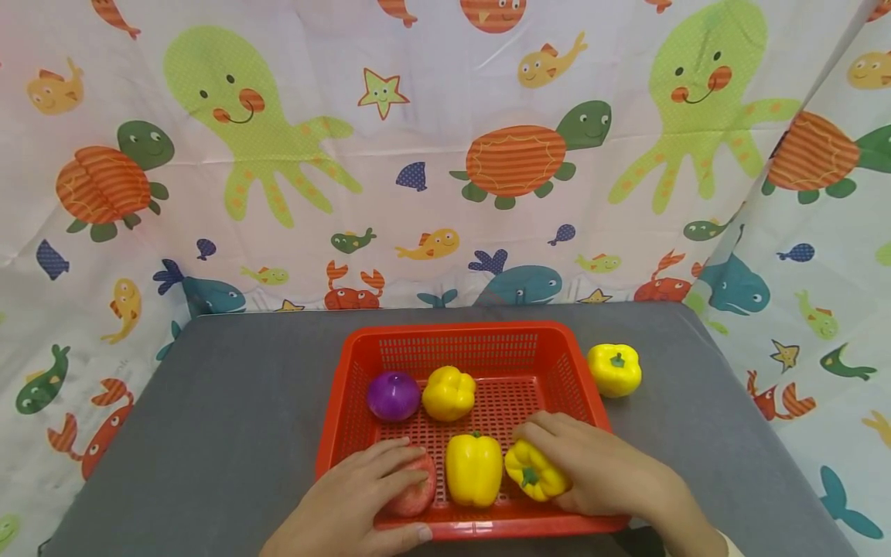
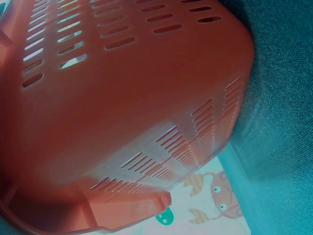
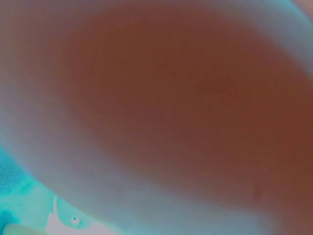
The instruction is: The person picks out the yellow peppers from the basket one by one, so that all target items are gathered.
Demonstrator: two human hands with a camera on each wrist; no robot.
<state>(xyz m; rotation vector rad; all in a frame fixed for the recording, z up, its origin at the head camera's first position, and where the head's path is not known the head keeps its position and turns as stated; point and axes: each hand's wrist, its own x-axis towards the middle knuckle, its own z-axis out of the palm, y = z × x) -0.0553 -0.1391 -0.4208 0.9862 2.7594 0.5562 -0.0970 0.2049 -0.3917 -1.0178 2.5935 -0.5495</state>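
Inside the red plastic basket, my left hand holds a mottled red apple, fingers over its top and thumb near the front rim. My right hand grips a yellow bell pepper at the basket's front right; its green stem faces the camera. Between the two hands another yellow bell pepper lies on the basket floor. Farther back sit a purple onion and a third yellow pepper. In the left wrist view the basket's slotted outer wall fills most of the picture.
One more yellow bell pepper stands outside the basket, by its right wall, on the grey cloth-covered table. A white curtain printed with sea animals hangs behind and at both sides. The right wrist view is mostly a blurred brownish surface.
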